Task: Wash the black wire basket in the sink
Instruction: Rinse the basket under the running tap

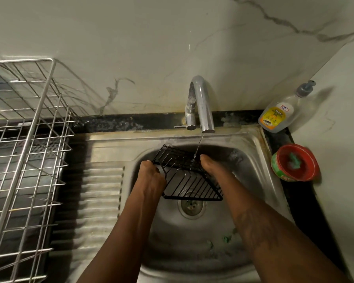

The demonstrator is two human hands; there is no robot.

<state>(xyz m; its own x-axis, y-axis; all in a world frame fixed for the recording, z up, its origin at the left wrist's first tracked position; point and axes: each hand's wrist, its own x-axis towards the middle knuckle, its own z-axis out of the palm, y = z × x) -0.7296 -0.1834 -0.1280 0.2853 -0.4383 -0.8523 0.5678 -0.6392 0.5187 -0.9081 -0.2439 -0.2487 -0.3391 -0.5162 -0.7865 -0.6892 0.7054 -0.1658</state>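
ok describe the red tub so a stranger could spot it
Start at the steel sink; on the dark counter along its right side, nearer than the clear pump bottle, sits a round tub. It alone is red inside, with a green scrub pad in it.

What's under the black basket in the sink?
The round drain sits below the black wire basket, partly seen through its wires. The fingers of the right hand go behind the basket, so they are hidden.

Veined white marble wall [151,48] — black counter [131,121], steel dish rack [29,144] left, dim light.
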